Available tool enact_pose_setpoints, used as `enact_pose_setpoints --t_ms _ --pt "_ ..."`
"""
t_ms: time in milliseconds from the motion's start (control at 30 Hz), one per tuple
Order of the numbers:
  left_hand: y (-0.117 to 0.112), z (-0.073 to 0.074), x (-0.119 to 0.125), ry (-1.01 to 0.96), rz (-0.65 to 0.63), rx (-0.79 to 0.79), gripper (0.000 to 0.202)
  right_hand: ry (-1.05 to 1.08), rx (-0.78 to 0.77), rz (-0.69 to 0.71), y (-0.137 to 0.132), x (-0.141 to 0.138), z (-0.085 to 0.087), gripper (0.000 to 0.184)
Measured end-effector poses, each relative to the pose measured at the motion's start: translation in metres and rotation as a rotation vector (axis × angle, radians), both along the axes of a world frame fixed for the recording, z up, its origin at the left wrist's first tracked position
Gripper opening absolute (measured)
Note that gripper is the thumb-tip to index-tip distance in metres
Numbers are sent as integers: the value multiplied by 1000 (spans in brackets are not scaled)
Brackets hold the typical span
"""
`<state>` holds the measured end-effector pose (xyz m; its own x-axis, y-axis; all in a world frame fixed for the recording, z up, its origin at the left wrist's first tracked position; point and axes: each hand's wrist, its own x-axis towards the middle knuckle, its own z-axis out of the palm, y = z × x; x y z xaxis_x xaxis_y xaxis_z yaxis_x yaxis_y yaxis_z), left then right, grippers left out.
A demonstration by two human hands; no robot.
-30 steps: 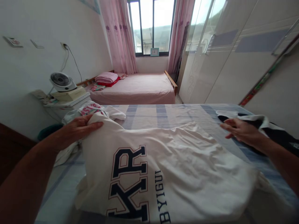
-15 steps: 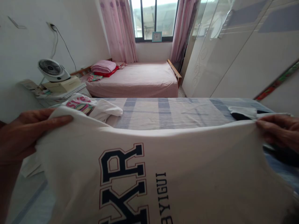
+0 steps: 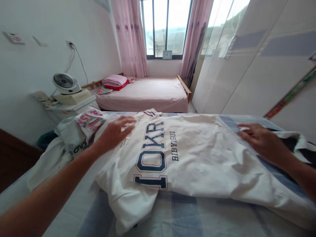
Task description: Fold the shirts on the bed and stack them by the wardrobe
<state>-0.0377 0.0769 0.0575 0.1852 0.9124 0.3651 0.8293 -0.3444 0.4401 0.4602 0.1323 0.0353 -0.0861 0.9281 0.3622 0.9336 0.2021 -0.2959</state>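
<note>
A white T-shirt (image 3: 202,158) with dark block letters and a striped sleeve lies on the bed sheet (image 3: 182,214), its lettering turned sideways and its near side rumpled. My left hand (image 3: 116,133) hovers at the collar-and-sleeve end, fingers stretched and apart. Beyond the hem end on the other side is my right hand (image 3: 261,141), its fingers parted and slightly smeared by motion. No cloth shows in either hand.
Several pale garments, one with a pink print (image 3: 92,123), are heaped at left. A black-and-white garment (image 3: 296,144) lies at right. Behind stand a pink bed (image 3: 153,93), a fan (image 3: 65,82) on a cabinet and a white wardrobe (image 3: 232,82).
The T-shirt, held up stretched between both hands before, now lies on the sheet. Both hands have let go of it, and the left has moved right. The view has tilted up.
</note>
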Motion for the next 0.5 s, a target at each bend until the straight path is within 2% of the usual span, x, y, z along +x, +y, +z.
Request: enact_pose_setpoints --t_ms 67,100,167,233,300,367,433,500 --pt "-57 -23 -5 130 -203 -128 39 -17 -70 163 -46 20 -30 38" --pt "-83 -35 -9 196 -256 -182 48 -19 -123 208 -68 32 -46 39" --pt "-125 -60 -19 316 -293 -172 71 -36 -202 209 -102 59 -77 53" --pt "-146 -80 -26 391 -258 -133 75 15 -209 161 -122 80 -99 61" --pt "-148 -92 -27 410 -228 -81 57 86 -220 118 -126 90 -108 53" --pt "-136 -94 -23 356 -198 -62 37 137 -239 81 -119 88 -104 35" --pt "-119 -83 -15 221 -114 -95 30 176 -232 -11 -107 75 -88 22" --pt "-100 -59 -6 26 0 -142 30 223 -208 -128 -92 60 -63 23"
